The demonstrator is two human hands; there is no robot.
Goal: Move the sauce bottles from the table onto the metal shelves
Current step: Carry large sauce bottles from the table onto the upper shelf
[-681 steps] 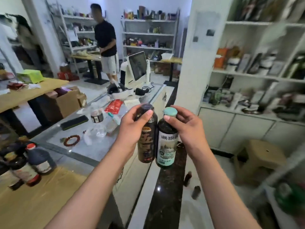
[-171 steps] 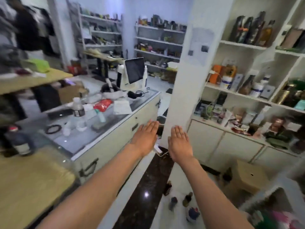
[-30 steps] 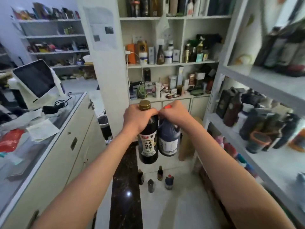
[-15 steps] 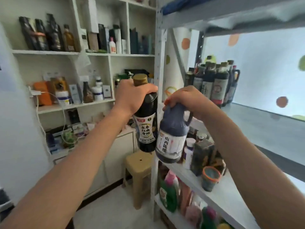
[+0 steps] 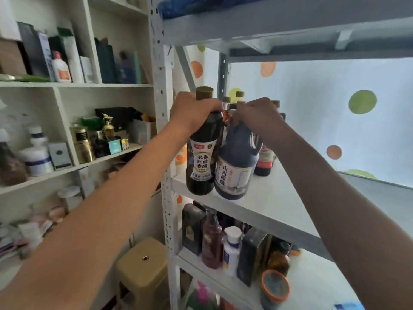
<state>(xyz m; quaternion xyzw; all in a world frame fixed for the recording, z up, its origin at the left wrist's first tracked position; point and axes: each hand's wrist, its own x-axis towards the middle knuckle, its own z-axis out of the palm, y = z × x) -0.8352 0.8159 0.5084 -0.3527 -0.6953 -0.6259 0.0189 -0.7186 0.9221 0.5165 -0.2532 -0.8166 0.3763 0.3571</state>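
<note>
My left hand (image 5: 194,113) grips the neck of a tall dark vinegar bottle (image 5: 203,162) with a gold cap and a white label. My right hand (image 5: 257,117) holds the top of a squat dark-blue jug (image 5: 235,166) with a handle and a pale label. Both bottles hang side by side at the front left corner of the white metal shelf (image 5: 268,202); whether their bottoms touch it I cannot tell. Several dark sauce bottles (image 5: 263,159) stand further back on the same shelf, partly hidden by my hands.
The shelf's perforated upright (image 5: 164,139) stands just left of my left wrist. The tier below holds bottles and boxes (image 5: 223,242). A yellow stool (image 5: 143,265) sits on the floor. White wall cupboards (image 5: 73,86) with jars fill the left side.
I have turned further toward the metal shelves and moved both bottles forward and up, from in front of the rack to over the shelf's front left corner.
</note>
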